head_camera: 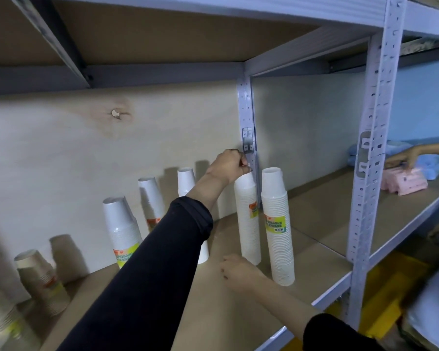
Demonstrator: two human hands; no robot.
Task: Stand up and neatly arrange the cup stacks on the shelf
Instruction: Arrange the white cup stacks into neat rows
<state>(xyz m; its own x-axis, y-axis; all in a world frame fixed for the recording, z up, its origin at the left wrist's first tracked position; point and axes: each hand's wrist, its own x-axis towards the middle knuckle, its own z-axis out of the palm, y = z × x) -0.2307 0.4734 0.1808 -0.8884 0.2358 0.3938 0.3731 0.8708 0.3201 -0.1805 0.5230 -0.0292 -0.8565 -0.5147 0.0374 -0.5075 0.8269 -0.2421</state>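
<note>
Two white cup stacks stand upright, side by side, near the right end of the shelf board [238, 312] in the head view. The rear white stack [247, 219] sits against the back upright post [247, 117]; the front white stack [278, 229] stands just beside it, closer to the shelf's front edge, its green label facing the camera.

The left hand [227, 167], extended from a dark sleeve, has its fingers pinched closed on the top of the rear white stack. The right hand [238, 273] rests low on the board, just beside the base of the rear white stack. Whether its fingers touch the stack, or are curled or loose, cannot be told.

Further left, three more white stacks run along the back wall: a far stack [186, 181], a middle stack [151, 198] and a near stack [122, 229]. All three lean. A brown cup stack [42, 279] tilts at the left, with another pale stack [3, 323] at the frame's lower left corner.

On the adjoining shelf to the right, another person's hand [407, 155] rests on pink packets [406, 183].
</note>
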